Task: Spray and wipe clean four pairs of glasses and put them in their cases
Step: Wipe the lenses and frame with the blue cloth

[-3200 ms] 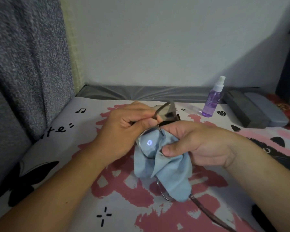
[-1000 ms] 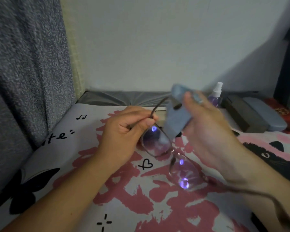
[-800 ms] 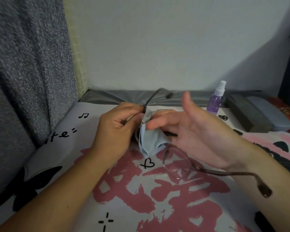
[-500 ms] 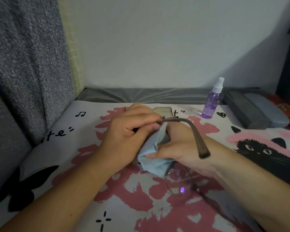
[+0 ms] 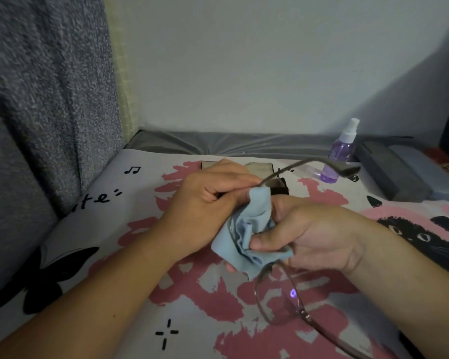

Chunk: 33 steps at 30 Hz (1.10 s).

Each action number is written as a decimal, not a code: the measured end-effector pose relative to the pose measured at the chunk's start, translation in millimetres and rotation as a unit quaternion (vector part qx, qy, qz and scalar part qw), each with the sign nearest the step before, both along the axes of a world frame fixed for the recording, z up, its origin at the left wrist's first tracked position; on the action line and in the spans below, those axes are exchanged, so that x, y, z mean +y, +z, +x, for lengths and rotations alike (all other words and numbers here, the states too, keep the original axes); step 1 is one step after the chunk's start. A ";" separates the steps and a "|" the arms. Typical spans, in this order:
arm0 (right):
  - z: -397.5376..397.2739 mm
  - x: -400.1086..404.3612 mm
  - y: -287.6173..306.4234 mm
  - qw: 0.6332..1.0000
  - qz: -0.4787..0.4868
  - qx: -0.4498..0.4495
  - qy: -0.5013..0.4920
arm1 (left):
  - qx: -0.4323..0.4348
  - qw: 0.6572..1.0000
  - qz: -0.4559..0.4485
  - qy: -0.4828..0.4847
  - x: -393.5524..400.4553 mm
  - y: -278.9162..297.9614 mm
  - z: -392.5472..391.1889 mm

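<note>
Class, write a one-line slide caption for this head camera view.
Left hand holds the glasses while right hand rubs one lens with a blue cloth; spray bottle stands behind.

Both hands (image 5: 257, 224) curled (fingers pinching)

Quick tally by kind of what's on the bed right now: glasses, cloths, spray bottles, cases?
Glasses: 1, held in the left hand, one lens bare
Cloths: 1, blue, pinched by the right hand
Spray bottles: 1, purple
Cases: 3, a dark grey one, a lighter grey one, and an open one behind the hands
Total: 6
</note>
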State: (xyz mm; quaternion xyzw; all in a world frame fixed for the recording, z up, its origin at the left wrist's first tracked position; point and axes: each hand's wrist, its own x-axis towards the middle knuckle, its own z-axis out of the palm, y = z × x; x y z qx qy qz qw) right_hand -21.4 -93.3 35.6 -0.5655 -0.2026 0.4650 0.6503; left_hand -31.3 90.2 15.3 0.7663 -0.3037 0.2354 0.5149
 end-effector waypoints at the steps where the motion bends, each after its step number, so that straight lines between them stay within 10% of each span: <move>1: -1.9 2.4 -2.4 1.000 -0.010 -0.016 -0.018 | 0.005 1.000 0.001 -0.001 -0.1 -2.2 0.5; 21: 6.8 -5.6 10.5 0.947 0.012 -0.083 -0.309 | 0.033 0.985 -0.106 0.134 8.9 9.6 -0.7; 28: 31.9 -34.9 16.5 0.823 -0.180 -0.356 -0.404 | -0.036 0.983 -0.099 0.148 22.4 11.1 4.5; 33: 23.7 -21.8 10.6 0.847 -0.096 -0.355 -0.384 | -0.063 0.985 -0.083 0.135 19.1 8.4 3.0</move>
